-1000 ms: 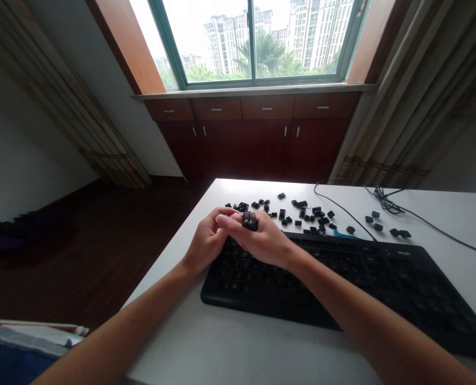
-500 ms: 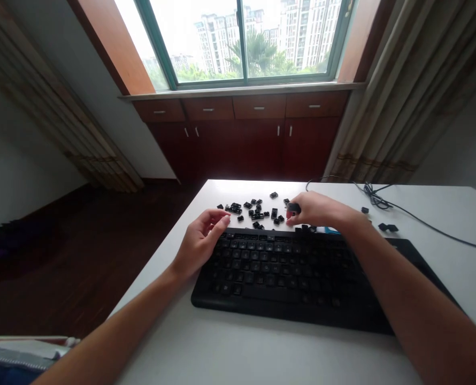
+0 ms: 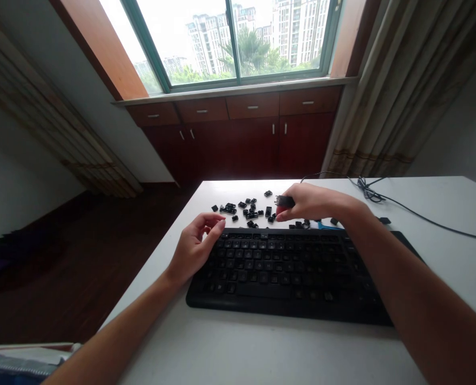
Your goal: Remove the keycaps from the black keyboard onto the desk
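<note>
A black keyboard point(image 3: 262, 267) lies across the white table, its right part behind my right forearm. Over its back left corner, my left hand point(image 3: 193, 243) is curled with thumb and forefinger tips close together. Whatever is between those tips, if anything, is hidden. Beyond the keyboard, my right hand point(image 3: 306, 200) grips a small black piece with pale prongs point(image 3: 285, 201) at its left end, held above the table. Just left of it are loose black keycaps point(image 3: 252, 215), scattered and several of them upturned. A blue-handled brush point(image 3: 327, 226) lies behind the keyboard, partly covered by my right arm.
A black cable point(image 3: 368, 190) is bunched at the back right of the table point(image 3: 230, 342) and trails off to the right. One dark keycap point(image 3: 384, 220) lies right of my forearm. Behind the table stand red-brown cabinets point(image 3: 238, 149) under a window.
My right hand has shifted slightly left and up, still gripping the black piece, whose pronged end now shows more. My left hand stays at the keyboard corner. The view has shifted a little.
</note>
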Tool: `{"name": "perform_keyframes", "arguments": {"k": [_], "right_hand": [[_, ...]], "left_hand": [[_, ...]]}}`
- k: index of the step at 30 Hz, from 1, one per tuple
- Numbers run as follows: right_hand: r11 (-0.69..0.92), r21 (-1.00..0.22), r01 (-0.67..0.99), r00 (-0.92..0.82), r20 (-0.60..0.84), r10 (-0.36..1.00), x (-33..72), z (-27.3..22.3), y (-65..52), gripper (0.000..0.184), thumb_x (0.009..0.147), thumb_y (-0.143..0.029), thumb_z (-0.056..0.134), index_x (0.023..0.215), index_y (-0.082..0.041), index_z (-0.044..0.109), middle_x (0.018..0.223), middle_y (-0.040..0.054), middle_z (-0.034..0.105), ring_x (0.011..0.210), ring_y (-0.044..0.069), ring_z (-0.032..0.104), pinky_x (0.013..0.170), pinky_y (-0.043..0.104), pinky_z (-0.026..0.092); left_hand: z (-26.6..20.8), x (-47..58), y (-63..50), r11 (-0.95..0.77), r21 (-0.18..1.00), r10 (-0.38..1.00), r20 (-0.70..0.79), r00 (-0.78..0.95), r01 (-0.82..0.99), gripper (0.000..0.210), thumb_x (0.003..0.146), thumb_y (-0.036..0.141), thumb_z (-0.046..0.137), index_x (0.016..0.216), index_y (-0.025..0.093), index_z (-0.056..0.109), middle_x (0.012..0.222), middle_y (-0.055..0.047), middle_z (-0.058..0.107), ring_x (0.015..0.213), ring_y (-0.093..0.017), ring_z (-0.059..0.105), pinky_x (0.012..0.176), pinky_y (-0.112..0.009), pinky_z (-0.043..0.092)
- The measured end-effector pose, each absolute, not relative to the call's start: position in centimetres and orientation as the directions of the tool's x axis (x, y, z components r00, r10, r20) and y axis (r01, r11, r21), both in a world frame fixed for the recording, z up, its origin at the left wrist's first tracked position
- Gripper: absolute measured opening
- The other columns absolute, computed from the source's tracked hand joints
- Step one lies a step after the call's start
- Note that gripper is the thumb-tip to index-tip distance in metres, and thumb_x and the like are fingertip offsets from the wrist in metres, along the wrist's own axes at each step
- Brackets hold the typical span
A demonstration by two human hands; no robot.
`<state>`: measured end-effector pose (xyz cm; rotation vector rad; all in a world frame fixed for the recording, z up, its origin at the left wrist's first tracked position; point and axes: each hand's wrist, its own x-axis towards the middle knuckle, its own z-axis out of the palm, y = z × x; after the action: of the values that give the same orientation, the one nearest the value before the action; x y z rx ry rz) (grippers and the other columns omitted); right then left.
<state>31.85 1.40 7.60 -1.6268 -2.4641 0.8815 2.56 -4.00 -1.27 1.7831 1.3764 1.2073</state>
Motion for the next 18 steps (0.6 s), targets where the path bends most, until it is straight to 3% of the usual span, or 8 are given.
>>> {"name": "perform_keyframes", "arguments": {"k": [5, 8, 13, 18], "right_hand": [[0.331, -0.518, 0.789, -0.529, -0.298, 0.794, 31.5, 7.4, 1.5, 0.024, 0.076, -0.039, 0.074, 0.096, -0.025, 0.077, 0.089, 0.0007, 0.075, 0.078, 0.018, 0.065, 0.059, 0.025, 0.043], [0.34, -0.518, 0.785, -0.546, -0.318, 0.775, 31.4, 7.2, 1.5, 0.026, 0.077, -0.032, 0.072, 0.103, -0.029, 0.077, 0.094, -0.0006, 0.076, 0.082, 0.018, 0.066, 0.061, 0.024, 0.044], [0.352, -0.48, 0.803, -0.541, -0.342, 0.769, 31.5, 6.9, 1.6, 0.028, 0.071, -0.033, 0.075, 0.099, -0.03, 0.078, 0.089, -0.0004, 0.074, 0.077, 0.019, 0.065, 0.059, 0.026, 0.042], [0.364, -0.448, 0.817, -0.529, -0.327, 0.783, 31.2, 6.7, 1.5, 0.029, 0.066, -0.035, 0.078, 0.094, -0.026, 0.077, 0.079, 0.0001, 0.072, 0.069, 0.018, 0.063, 0.055, 0.026, 0.039]], "left_hand": [[-0.8, 2.9, -3.9, -0.353, 0.804, 0.931, 0.355, 0.092, 0.479, 0.024, 0.094, 0.041, 0.063, 0.106, 0.021, 0.067, 0.092, -0.001, 0.066, 0.083, -0.015, 0.062, 0.076, -0.027, 0.047], [0.4, 3.7, -3.3, -0.422, 0.732, 0.905, 0.376, 0.2, 0.534, 0.023, 0.095, 0.04, 0.062, 0.106, 0.021, 0.067, 0.094, -0.002, 0.067, 0.084, -0.016, 0.062, 0.078, -0.029, 0.048], [1.8, 5.8, -2.9, -0.586, 0.537, 0.808, 0.334, 0.485, 0.607, 0.019, 0.097, 0.036, 0.056, 0.102, 0.022, 0.067, 0.097, -0.004, 0.068, 0.087, -0.019, 0.062, 0.082, -0.033, 0.049], [0.7, 6.0, -3.9, -0.685, 0.349, 0.72, 0.454, 0.524, 0.639, 0.011, 0.097, 0.029, 0.057, 0.097, 0.023, 0.067, 0.097, -0.004, 0.069, 0.091, -0.02, 0.062, 0.09, -0.038, 0.047]]}}
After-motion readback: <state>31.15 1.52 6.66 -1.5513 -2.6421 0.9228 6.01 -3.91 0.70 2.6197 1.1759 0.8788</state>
